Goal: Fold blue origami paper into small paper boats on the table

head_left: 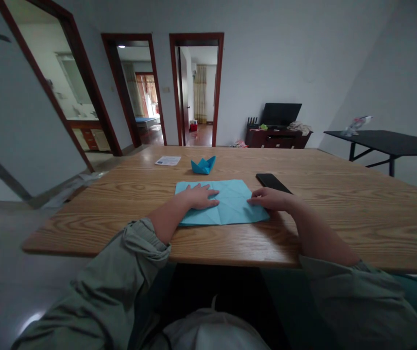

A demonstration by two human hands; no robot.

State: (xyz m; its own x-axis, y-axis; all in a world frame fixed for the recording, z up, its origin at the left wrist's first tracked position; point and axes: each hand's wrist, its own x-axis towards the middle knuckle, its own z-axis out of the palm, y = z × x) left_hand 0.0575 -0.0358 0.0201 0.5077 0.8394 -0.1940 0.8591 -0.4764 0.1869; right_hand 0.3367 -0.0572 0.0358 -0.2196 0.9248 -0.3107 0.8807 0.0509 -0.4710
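Observation:
A light blue sheet of paper [230, 206] with crease lines lies on the wooden table in front of me. My left hand [200, 196] rests flat on its left half, fingers spread. At the paper's right edge, my right hand [267, 198] has its fingers drawn together on the sheet, thumb and index finger at the edge. Just beyond the sheet stands a folded blue paper boat [203, 166]. A black smartphone [272, 182] lies behind my right hand, partly hidden by it.
A small white printed card [168, 160] lies at the far left of the wooden table [357, 209]. Beyond the table, a dark cabinet [277, 140] carries a television [280, 114]. On the right is a black folding table [394, 141]. Several doorways open at the back left.

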